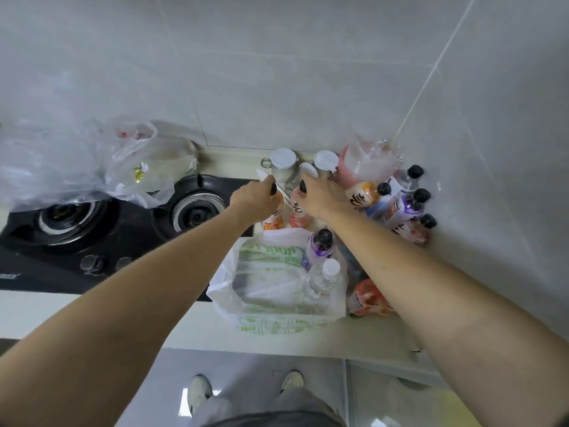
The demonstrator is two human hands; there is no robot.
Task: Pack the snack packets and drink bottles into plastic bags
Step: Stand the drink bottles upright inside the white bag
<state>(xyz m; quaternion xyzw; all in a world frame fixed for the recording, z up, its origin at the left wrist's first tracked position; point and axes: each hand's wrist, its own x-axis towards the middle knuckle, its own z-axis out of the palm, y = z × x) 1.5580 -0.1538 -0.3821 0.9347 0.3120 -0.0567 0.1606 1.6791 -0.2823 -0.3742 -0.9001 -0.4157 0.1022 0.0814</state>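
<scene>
Orange bottle, pink bottle; labels unreadable

White bag with green print; black stove; black-capped bottles.

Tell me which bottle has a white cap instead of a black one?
The clear water bottle standing inside the open white plastic bag, beside the purple bottle. It alone has a white cap; every other bottle's visible cap is black.
</scene>
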